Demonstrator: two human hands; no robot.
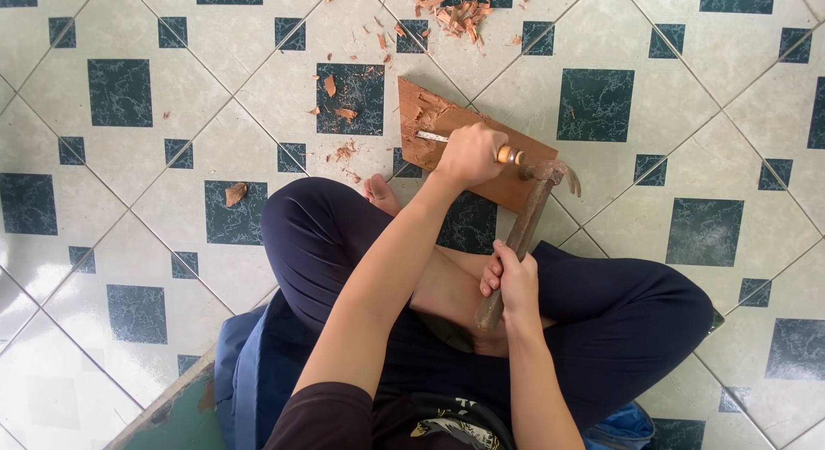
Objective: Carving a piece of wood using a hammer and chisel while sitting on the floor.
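The left hand (468, 153) is closing in a full fist round the chisel (447, 140), gripping it near the wooden handle so the blade stays pinned against the board (481, 158) at a low slant. The right hand (514, 282) is wrapping tight round the lower end of the hammer (526, 218), far from the head, which is giving the swing more reach; the rusty claw head is sitting just at the chisel's butt. The board is lying flat on the tiled floor (120, 158) right in front of the crossed legs (344, 235), with a bare foot (378, 192) touching or nearly touching its near edge, seemingly bracing it. Wood chips (455, 12) are lying scattered beyond the board, away from the person
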